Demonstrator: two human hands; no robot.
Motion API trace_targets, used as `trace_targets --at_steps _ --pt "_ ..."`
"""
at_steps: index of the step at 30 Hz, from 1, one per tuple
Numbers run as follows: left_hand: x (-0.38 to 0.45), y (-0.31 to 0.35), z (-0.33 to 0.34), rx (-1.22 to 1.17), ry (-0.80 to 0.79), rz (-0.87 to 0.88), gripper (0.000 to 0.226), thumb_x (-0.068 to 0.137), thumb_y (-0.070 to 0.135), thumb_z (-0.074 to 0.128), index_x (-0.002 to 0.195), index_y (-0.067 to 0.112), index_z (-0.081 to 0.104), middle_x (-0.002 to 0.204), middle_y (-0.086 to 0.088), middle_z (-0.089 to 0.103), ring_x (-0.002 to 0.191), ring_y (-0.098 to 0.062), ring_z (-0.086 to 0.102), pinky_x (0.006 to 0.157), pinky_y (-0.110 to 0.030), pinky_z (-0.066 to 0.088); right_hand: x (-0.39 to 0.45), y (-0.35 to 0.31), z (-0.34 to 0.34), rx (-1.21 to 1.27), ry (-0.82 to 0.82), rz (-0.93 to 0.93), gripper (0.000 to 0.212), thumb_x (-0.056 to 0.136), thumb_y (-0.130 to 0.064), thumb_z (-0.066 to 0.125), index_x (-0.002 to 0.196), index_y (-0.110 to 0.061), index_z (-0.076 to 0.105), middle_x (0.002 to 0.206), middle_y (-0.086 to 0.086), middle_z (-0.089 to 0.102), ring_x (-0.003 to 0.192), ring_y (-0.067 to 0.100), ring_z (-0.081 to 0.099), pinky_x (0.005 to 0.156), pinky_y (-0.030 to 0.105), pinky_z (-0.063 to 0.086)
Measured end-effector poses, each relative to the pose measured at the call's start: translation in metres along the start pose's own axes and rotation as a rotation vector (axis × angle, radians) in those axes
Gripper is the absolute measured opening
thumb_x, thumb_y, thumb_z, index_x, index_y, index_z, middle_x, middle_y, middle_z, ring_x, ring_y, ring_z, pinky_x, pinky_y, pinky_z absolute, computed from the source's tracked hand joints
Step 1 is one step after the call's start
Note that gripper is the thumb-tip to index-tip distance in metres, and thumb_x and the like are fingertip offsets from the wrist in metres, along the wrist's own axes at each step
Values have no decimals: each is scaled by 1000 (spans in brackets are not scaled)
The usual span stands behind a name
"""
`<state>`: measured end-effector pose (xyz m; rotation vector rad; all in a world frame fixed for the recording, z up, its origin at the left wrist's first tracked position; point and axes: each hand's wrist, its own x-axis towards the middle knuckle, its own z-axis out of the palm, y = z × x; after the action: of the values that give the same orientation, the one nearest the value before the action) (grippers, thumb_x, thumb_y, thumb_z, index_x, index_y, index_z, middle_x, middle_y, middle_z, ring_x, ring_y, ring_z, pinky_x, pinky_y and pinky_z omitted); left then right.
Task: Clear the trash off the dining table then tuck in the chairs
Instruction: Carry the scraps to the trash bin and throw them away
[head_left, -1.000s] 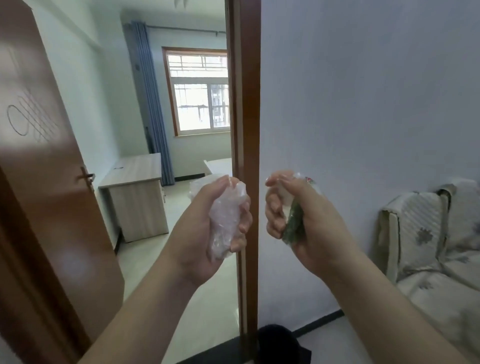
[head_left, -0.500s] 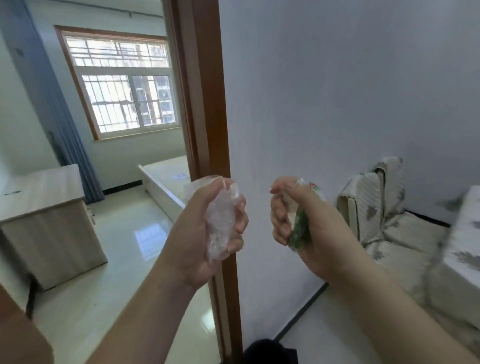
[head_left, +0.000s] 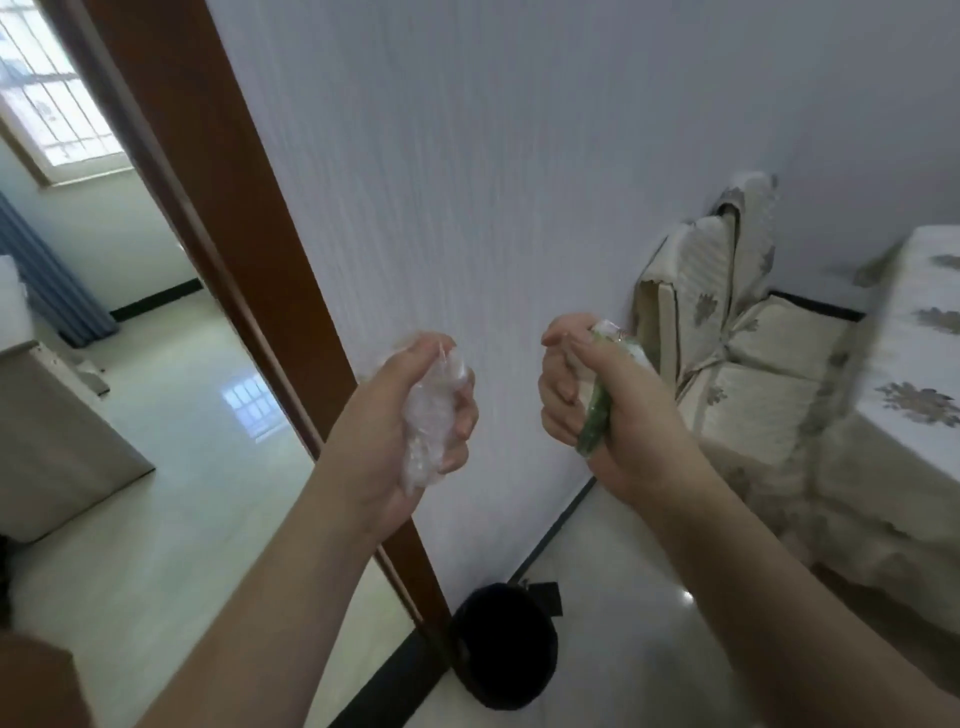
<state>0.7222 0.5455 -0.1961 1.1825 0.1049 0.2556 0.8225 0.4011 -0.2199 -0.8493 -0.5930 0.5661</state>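
Observation:
My left hand (head_left: 410, 421) is closed around a crumpled clear plastic wrapper (head_left: 428, 421), held up at chest height in front of the white wall. My right hand (head_left: 597, 410) grips a scrunched green and white wrapper (head_left: 595, 415), level with the left hand and a short way to its right. Below and between the hands, a black trash bin (head_left: 501, 644) stands on the floor at the foot of the brown door frame (head_left: 218, 218). No dining table or chair is in view.
A sofa (head_left: 769, 405) with cream patterned covers runs along the wall at the right. Left of the door frame an open doorway shows a glossy tiled floor (head_left: 171, 467), a wooden desk (head_left: 47, 457), a blue curtain and a window.
The view has swung right and tilted down. The black bin now shows more fully and closer below my hands. Both hands keep the same grip on their wrappers.

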Motion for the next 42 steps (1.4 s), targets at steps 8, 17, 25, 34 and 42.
trace_targets --at_steps 8,17,25,34,42 --pt "68 -62 -19 829 320 -76 24 88 54 51 91 32 59 77 3 64 66 -11 60 48 -16 43 57 42 -71 -202 80 120 14 93 -19 54 81 -19 61 64 5 46 48 16 41 45 24 36" --pt "110 -181 -106 1006 229 -95 11 90 38 59 95 30 52 97 9 56 86 -7 56 68 -21 47 61 142 -121 -702 214 49 12 94 -26 55 89 -17 61 64 -9 55 55 9 53 52 27 44" --pt "103 -330 -198 1228 70 56 26 88 34 62 108 24 50 108 8 43 93 -5 47 74 -19 45 28 295 -178 -902 400 84 9 92 -23 61 87 -16 61 71 -13 60 66 4 59 59 12 42" --pt "84 -536 -296 1473 -1 -65 48 74 37 57 118 21 48 110 -1 40 95 -18 46 80 -35 48 -36 494 -289 -1092 521 336 7 91 -29 61 87 -23 60 77 -13 62 73 4 60 68 31 53" --pt "55 -654 -360 1588 -114 -35 54 76 40 58 125 19 49 114 -8 45 106 -26 49 89 -39 42 -101 642 -371 -1538 309 540 18 87 -30 65 101 -19 59 92 -4 61 73 16 60 64 34 52"
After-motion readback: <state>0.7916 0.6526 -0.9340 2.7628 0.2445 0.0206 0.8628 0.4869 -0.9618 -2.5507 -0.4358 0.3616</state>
